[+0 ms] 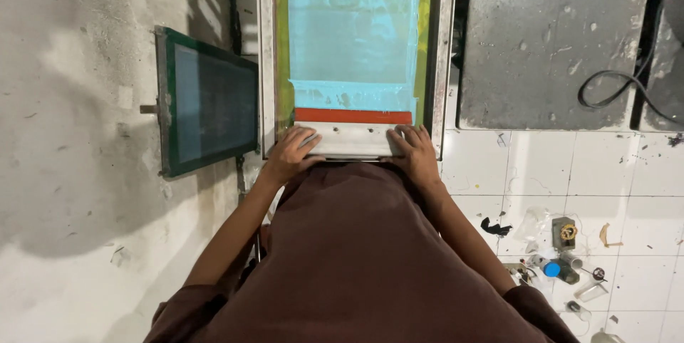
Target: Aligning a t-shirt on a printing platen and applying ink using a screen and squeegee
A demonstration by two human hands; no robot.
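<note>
A squeegee (353, 136) with a pale handle and a red-orange blade lies across the near end of a screen-printing frame (443, 44). The frame's mesh (353, 29) is covered in light blue ink, with yellow-green borders. My left hand (291, 152) grips the squeegee's left end. My right hand (412, 151) grips its right end. Both hands press down on the handle, fingers curled over it. My brown shirt hides what lies below the squeegee.
A second, dark green screen frame (206, 104) leans at the left beside a rough grey wall. A dark grey pallet board (548, 37) and a black cable (627, 83) lie to the right. Small tools and bottles (563, 261) are scattered on the white tiled floor.
</note>
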